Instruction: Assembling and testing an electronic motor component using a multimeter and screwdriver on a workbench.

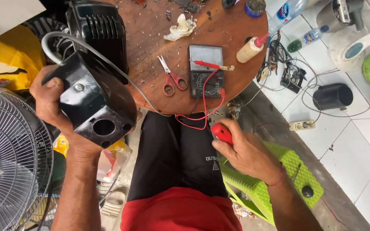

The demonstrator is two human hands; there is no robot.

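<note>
The left hand (54,107) grips a black motor housing (93,100) tilted open-end up for access, while the right hand (247,152) pinches a red probe (222,133) wired to the meter (206,70) on the desk (150,30).

A gray meter (206,70) lies flat on the round brown table (150,30). Its top half is a pale screen, its bottom half a black dial. A clear bottle (288,9) with a blue and white label lies on the white floor, top right. A smaller bottle (310,37) lies near it.
</note>
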